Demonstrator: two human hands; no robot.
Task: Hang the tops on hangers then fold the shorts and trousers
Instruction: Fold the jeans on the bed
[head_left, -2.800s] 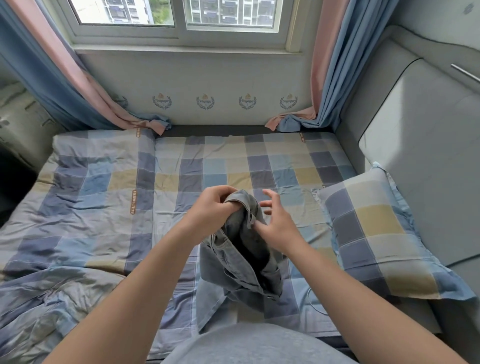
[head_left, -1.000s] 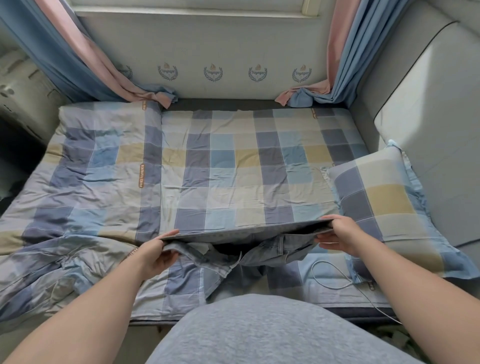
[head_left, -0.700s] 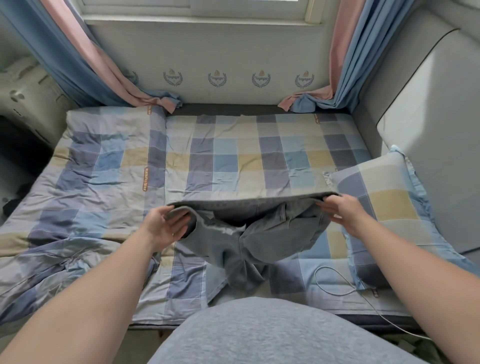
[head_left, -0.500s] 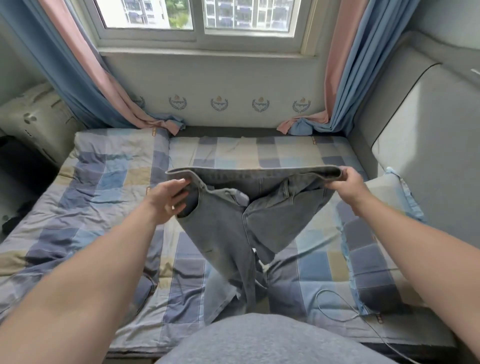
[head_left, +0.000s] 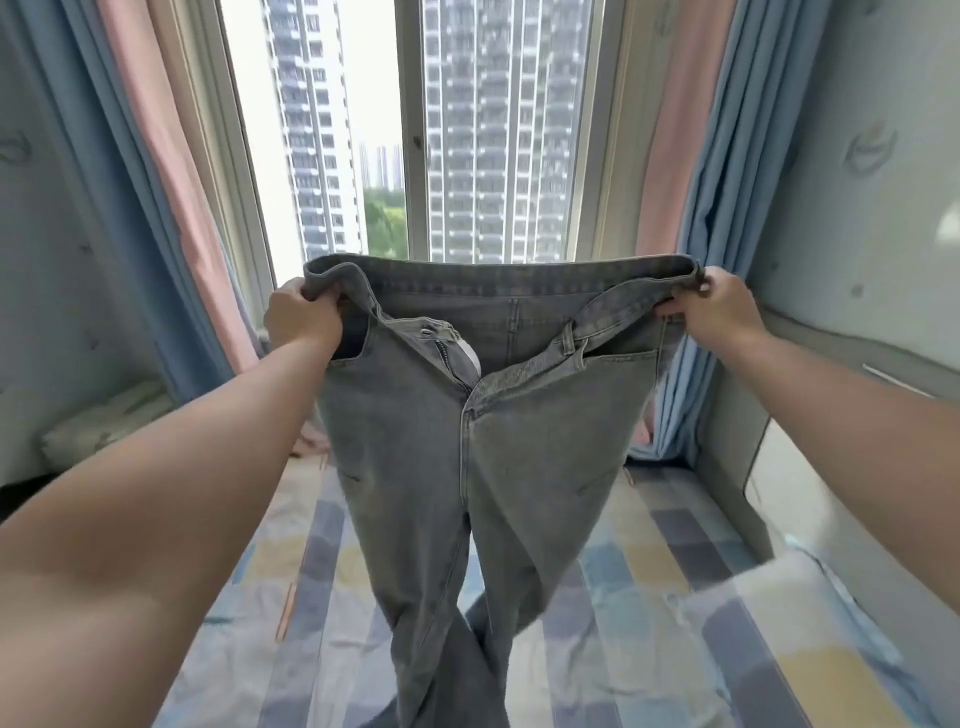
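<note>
While left hand (head_left: 303, 318) and right hand (head_left: 719, 312) grip waistband ends, jeans (head_left: 467, 467) hang over bed (head_left: 649, 582)

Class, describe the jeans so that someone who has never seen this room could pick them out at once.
Start at the window between the pink and blue curtains. In front of it, above the checked bed, the left hand and right hand hold up the jeans by the waistband. They are the only grey denim, fly open, legs hanging.

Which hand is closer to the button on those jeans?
Left. The left hand grips the jeans close beside the button; the right hand grips the opposite end of the waistband.
</note>
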